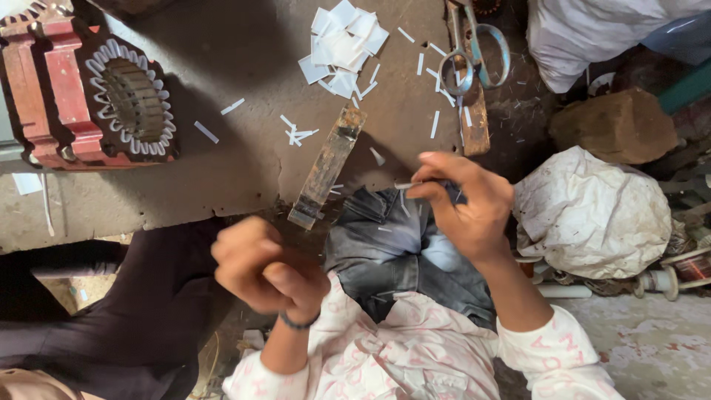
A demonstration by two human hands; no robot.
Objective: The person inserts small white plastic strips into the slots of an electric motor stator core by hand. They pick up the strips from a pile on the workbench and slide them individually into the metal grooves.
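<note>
Head view: right hand (466, 204) pinches a thin white insulation strip (406, 185) between fingertips, just off the tabletop (222, 52) edge, above the lap. Left hand (263, 270) is blurred, curled shut; what it holds I cannot tell. Paper pile (342, 44), scissors (474, 55), metal bar (326, 167) and red motor stator (96, 96) lie on top. Step looks like strip shaping; folding calls for both hands.

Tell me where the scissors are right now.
In the head view the scissors lie at the top right of the work surface, on a wooden strip, right of the white paper pieces.
</note>
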